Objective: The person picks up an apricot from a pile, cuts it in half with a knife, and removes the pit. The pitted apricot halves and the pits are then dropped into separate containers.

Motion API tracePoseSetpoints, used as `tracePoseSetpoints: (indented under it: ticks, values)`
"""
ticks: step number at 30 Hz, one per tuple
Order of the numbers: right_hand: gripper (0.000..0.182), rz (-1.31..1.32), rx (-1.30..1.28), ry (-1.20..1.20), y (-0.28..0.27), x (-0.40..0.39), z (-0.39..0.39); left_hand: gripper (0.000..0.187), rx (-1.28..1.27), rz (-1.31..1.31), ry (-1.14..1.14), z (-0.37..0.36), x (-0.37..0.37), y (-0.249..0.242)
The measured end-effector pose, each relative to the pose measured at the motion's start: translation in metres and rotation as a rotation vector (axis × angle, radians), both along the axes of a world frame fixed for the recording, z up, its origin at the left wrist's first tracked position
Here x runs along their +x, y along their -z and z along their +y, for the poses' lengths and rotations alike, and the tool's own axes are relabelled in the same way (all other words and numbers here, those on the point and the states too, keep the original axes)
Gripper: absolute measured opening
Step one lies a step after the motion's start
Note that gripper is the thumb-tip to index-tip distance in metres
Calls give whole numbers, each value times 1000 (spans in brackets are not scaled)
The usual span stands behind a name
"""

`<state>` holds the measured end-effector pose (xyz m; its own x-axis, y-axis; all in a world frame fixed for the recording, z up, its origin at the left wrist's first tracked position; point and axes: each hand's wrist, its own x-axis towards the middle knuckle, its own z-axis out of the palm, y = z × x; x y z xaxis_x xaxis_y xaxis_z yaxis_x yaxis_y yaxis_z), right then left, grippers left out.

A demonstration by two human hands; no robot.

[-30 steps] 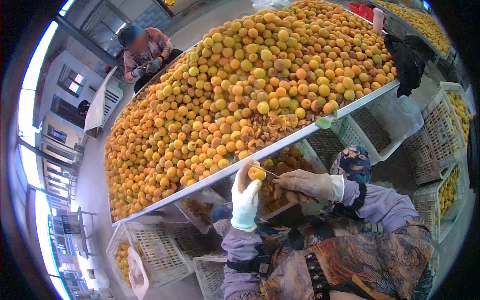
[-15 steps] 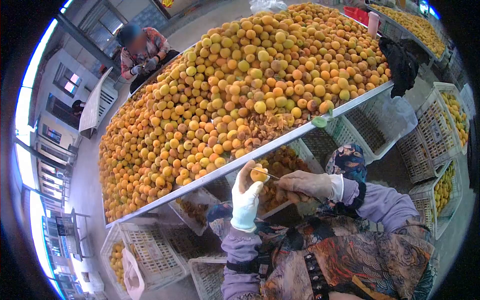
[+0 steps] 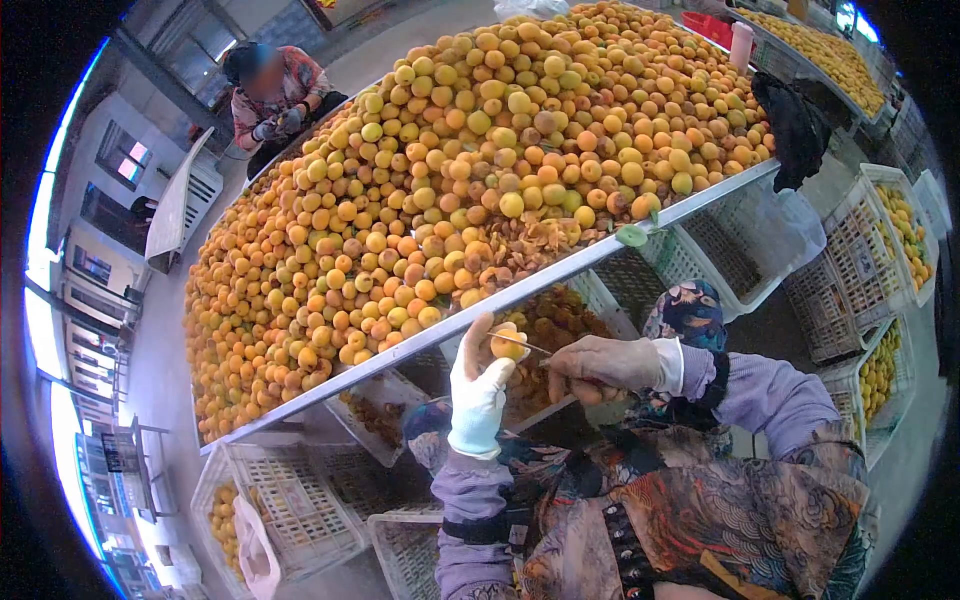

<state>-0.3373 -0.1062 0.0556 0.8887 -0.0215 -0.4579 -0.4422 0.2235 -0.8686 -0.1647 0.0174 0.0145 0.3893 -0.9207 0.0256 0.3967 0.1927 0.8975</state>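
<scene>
Shifted slightly left in view: white-gloved left hand, brown-stained gloved right hand | left hand gripping round yellow-orange fruit, right hand closed on thin metal blade lying across it | beyond, long metal-edged counter heaped with yellow-orange fruits | far side, co-worker in patterned sleeves

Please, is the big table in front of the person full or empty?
Full: orange-yellow fruit lies heaped high across the table, nearly reaching its front edge.
</scene>
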Motion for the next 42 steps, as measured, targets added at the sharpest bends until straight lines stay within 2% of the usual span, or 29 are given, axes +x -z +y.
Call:
tracePoseSetpoints:
  ticks: [2, 4, 6, 7, 10, 11, 13, 17, 19, 21, 25, 27, 30, 31, 32, 35, 36, 38, 42]
  values:
    - [46, -28, 15, 25, 4, -1, 2, 60, -55, 117, -1, 0, -6, -4]
    - [46, -55, 19, 44, 12, 0, 7, 59, -72, 103, 1, -3, -9, 3]
    - [44, -2, 53, 178, 31, 3, 16, 66, -39, 159, -47, -5, -14, 15]
    - [42, -9, 66, 195, 38, 3, 17, 61, -42, 90, -71, -7, -17, 20]
    - [42, -87, 10, 215, 50, 7, 19, 56, 16, 103, -97, -7, -25, 20]
    - [42, -87, 11, 219, 49, 6, 20, 46, 9, 102, -88, -6, -28, 15]
    - [43, -36, 8, 233, 25, 9, 19, 46, 5, 164, -64, -10, -30, 12]
    - [40, -73, 5, 209, 42, 10, 18, 45, -21, 277, -50, -10, -33, 10]
    - [41, -42, 19, 226, 31, 8, 18, 44, -24, 299, -37, -9, -33, 10]
    - [42, -13, 29, 230, 22, 6, 19, 45, 47, 84, -16, -8, -28, 12]
    - [42, -44, 4, 230, 19, 7, 18, 44, 80, -51, -49, -11, -27, 14]
    - [41, -70, 42, 246, 32, 10, 21, 44, 80, 274, -16, -11, -33, 24]
    - [43, -99, -22, 282, 44, 15, 22, 55, 79, 421, -18, -14, -39, 23]
    - [43, -81, -1, 269, 41, 14, 21, 50, 99, 449, -42, -12, -41, 17]
    - [43, -63, 20, 256, 39, 14, 21, 50, 99, 448, -43, -12, -42, 15]
    - [43, -45, 26, 254, 38, 13, 21, 38, 125, 114, -208, -12, -42, 9]
    - [43, -45, 24, 254, 36, 13, 20, 38, 123, 114, -209, -12, -41, 12]
    - [44, -47, 47, 255, 31, 13, 20, 36, 117, -60, -252, -12, -39, 19]
    - [43, -18, 69, 253, 32, 13, 28, 36, 108, 155, -163, -9, -41, 21]
